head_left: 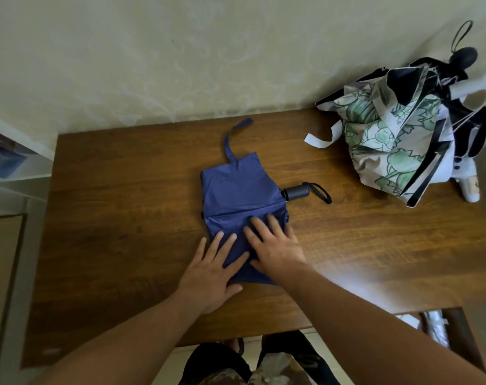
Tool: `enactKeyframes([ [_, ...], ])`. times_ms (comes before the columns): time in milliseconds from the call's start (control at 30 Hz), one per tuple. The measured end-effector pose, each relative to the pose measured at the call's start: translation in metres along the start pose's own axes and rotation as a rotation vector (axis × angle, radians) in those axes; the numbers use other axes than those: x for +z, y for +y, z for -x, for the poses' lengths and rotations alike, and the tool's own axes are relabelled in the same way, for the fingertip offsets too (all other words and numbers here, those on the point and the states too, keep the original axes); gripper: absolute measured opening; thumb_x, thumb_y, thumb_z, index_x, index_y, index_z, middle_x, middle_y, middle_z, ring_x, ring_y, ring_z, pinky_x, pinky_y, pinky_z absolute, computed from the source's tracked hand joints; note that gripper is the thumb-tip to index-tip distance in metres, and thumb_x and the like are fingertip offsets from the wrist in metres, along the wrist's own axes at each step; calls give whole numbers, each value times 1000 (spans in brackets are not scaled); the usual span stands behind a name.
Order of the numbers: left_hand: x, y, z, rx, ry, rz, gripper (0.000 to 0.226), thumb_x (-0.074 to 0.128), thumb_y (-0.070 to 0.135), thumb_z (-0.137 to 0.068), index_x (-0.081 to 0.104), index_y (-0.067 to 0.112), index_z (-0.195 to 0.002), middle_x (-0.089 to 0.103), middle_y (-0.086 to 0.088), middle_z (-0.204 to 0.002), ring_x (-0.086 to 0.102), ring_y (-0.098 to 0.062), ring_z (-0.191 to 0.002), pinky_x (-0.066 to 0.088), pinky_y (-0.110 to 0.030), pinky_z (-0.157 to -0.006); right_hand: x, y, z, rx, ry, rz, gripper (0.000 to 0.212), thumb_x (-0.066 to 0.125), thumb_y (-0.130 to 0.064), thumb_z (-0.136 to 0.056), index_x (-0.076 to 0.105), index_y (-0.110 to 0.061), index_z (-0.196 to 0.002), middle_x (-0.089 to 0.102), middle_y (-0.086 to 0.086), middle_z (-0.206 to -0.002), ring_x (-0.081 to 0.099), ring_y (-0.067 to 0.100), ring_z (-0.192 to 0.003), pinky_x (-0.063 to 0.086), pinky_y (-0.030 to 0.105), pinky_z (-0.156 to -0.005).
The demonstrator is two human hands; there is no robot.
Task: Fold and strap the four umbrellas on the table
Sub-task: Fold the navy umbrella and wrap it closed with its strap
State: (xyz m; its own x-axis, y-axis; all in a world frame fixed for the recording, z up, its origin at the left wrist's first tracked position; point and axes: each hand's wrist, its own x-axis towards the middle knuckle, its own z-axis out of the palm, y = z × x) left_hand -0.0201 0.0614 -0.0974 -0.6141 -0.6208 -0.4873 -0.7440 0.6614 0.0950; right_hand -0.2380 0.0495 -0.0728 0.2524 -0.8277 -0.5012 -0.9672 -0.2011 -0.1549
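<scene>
The collapsed navy-blue fabric umbrella [239, 195] lay near the middle of the brown wooden surface [119, 218], its canopy spread flat in loose panels. Its long axis ran across the surface, roughly parallel to the near edge, with the short dark cylindrical handle [296, 192] and its black wrist loop [321, 192] pointing toward the right edge. The blue closing strap [233, 140] stuck out from the canopy's far side, toward the wall edge, well apart from both hands.

The left hand [214, 270] lay flat with fingers straight and spread, pressing the near-left part of the canopy. The right hand [275, 245] was likewise flat and spread, fingers apart, pressing the fabric just beside the left, nearer the handle end. Neither gripped anything.

Judged from this, the next move was rolling the near panels away from the person, toward the strap, around that crosswise axis; the right hand sat closer to the handle.

A heap of unfolded umbrellas, among them a cream one with a green floral print [389, 140] and a black-and-white one [464, 126], waited at the far right corner.
</scene>
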Motion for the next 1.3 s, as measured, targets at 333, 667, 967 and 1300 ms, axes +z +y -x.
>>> enactKeyframes([
  [333, -15, -22, 23, -19, 223, 93, 49, 39, 52, -107, 49, 35, -152, 60, 10, -147, 52, -18, -134, 38, -44, -103, 8, 44, 12, 205, -172, 65, 125, 33, -102, -71, -37, -39, -153, -49, -10, -158, -29, 43, -153, -5, 70, -121],
  [667, -42, -10, -48, -86, 126, 122, 73, 67, 45, -98, 32, 38, -161, 40, 1, -149, 45, -23, -133, 42, -41, -108, 9, 48, 18, 199, -175, 74, 120, 35, -98, -76, -35, -40, -154, -49, -11, -158, -31, 40, -152, -6, 71, -121],
  [967, 2, -8, -14, -122, 157, -17, 61, 24, 59, -107, 8, 47, -164, 13, -2, -173, 20, -28, -157, 17, -64, -121, -15, 5, 17, 125, -135, 96, 91, 55, -50, -100, 0, -20, -166, -32, 6, -168, -31, 38, -153, -5, 71, -122],
  [1300, 24, -46, 22, 66, 96, -8, 68, 24, 72, -105, 10, 44, -166, -2, 1, -176, -3, -27, -162, 5, -57, -124, 31, 45, 35, 138, -164, 64, 90, 19, -83, -93, -35, -43, -153, -45, -11, -160, -31, 28, -154, -2, 68, -123],
])
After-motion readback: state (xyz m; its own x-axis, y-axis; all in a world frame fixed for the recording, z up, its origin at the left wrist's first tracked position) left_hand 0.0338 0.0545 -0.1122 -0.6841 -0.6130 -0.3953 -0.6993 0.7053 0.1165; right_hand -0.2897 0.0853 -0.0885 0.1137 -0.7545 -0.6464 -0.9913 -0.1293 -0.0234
